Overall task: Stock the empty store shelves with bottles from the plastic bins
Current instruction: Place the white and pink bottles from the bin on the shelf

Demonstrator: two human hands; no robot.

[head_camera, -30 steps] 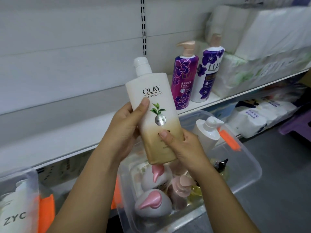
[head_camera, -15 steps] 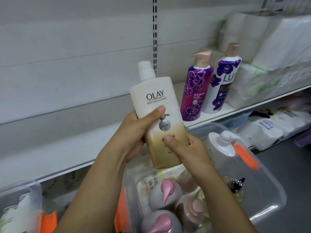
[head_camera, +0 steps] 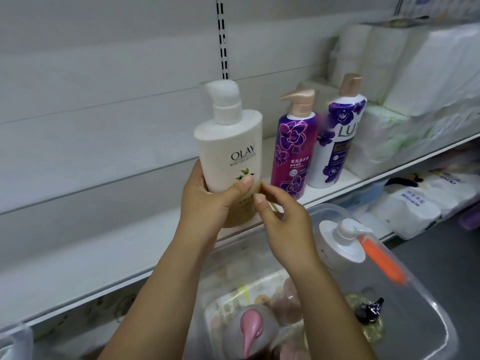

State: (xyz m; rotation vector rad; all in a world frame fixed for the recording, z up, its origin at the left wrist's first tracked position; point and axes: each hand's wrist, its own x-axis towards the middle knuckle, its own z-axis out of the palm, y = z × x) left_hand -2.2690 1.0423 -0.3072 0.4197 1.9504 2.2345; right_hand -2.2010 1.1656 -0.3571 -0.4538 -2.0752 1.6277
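The left hand [head_camera: 207, 201] gripped the bottle [head_camera: 231, 149] low on its body, thumb across the label. The right hand [head_camera: 283, 222] sat at the bottle's lower right edge with its fingers loosely curled; whether it pinched or only touched could not be told. The bottle was held nearly upright over the front of the shelf [head_camera: 104, 245], just left of the purple bottle [head_camera: 293, 149]. With so low a grip, the tall bottle could tip. Set down too far right, it might knock the purple bottle over; set too near the edge, it might drop into the bin [head_camera: 420, 307].
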